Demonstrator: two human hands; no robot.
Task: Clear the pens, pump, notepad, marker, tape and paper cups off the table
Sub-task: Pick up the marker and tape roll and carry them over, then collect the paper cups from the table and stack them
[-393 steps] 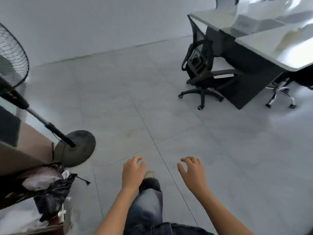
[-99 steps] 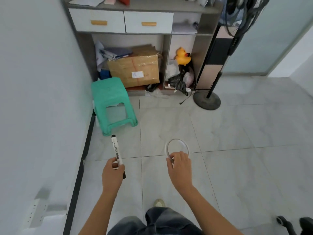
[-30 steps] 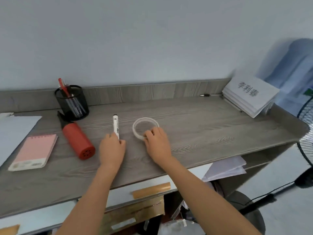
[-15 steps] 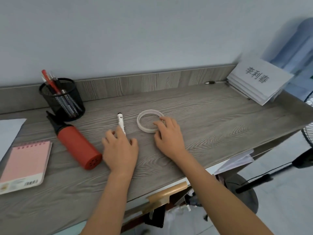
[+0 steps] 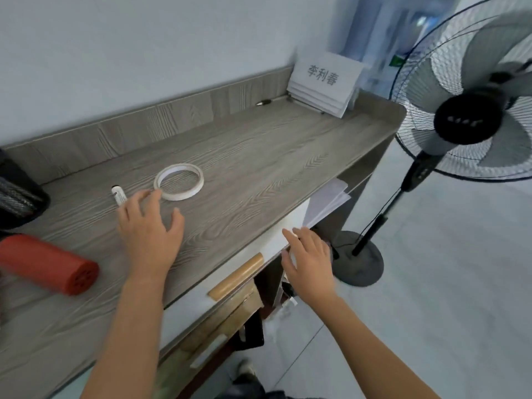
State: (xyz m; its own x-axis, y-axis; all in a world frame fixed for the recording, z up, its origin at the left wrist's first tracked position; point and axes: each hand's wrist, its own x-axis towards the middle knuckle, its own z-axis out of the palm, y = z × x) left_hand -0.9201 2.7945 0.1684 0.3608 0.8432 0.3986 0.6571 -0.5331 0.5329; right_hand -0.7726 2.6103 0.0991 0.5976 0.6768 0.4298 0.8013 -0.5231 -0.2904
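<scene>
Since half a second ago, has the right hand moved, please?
Yes: the right hand left the tape roll and now hangs past the front edge of the tabletop.

Tape [image 5: 184, 196] lies flat on the grey wood-grain table [image 5: 259, 156]. Marker [image 5: 118, 195] lies just left of the tape, its near end hidden under the left hand [image 5: 148, 228]. That hand is spread and empty, with fingertips close to the tape's near rim. Red pump [image 5: 46, 264] sits well left of the tape and nearer the camera. Right hand [image 5: 309, 262], fingers loose, is off the table edge, right of the tape. Standing fan [image 5: 472, 105] is far right.
</scene>
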